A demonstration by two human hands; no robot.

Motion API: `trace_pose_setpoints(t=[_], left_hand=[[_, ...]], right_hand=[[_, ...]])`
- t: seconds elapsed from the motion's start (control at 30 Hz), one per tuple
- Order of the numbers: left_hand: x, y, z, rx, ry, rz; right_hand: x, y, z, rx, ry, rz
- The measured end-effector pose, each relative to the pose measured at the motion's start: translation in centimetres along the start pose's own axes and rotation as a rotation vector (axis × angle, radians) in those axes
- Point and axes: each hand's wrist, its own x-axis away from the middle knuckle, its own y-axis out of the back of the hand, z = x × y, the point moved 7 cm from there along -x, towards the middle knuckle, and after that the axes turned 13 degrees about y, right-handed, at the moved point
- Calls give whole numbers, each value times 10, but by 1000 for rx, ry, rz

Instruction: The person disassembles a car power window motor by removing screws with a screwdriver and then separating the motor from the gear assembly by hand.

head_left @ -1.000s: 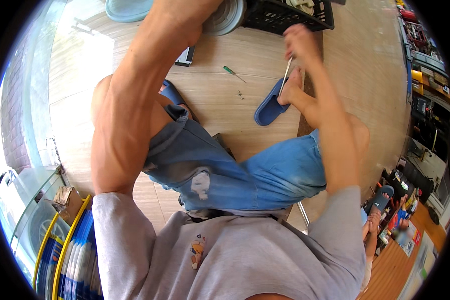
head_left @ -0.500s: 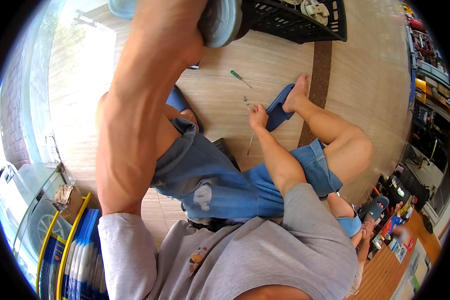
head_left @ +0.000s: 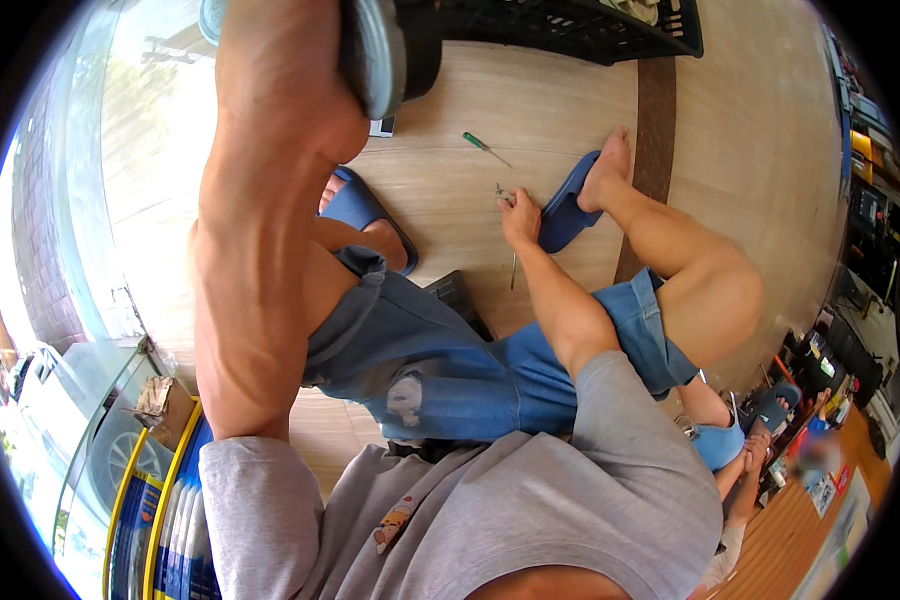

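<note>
Small screws (head_left: 500, 190) on floor (head_left: 570, 110), touched by right hand (head_left: 520, 215), fingers curled; axis too small to tell. Right arm stretched far. Left hand hidden, round grey part (head_left: 375, 50) pressed against it; grip cannot be told. Screwdriver (head_left: 482, 146) beyond, tip pointing right.

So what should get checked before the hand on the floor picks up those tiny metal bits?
1. Right hand is at the small metal bits on the wooden floor: ok, its fingers rest right by them.
2. Bits pinched already: cannot tell, too small to see.
3. Green-handled screwdriver is within sight: ok, it lies on the floor just past the bits, apart from the hand.
4. Left hand is free: not ok, that arm is raised at a round grey metal part; the hand itself is hidden.
5. Blue rubber slipper is clear of the bits: ok, it lies beside the hand, not on them.
</note>
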Motion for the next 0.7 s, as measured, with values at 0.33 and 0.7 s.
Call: trace_pose_setpoints(t=[0.33, 0.7], left_hand=[[4, 7, 17, -74, 122, -205], [-5, 9, 32, 14, 277, -48]], right_hand=[[-2, 5, 28, 33, 133, -20], [-11, 11, 24, 65, 158, -25]])
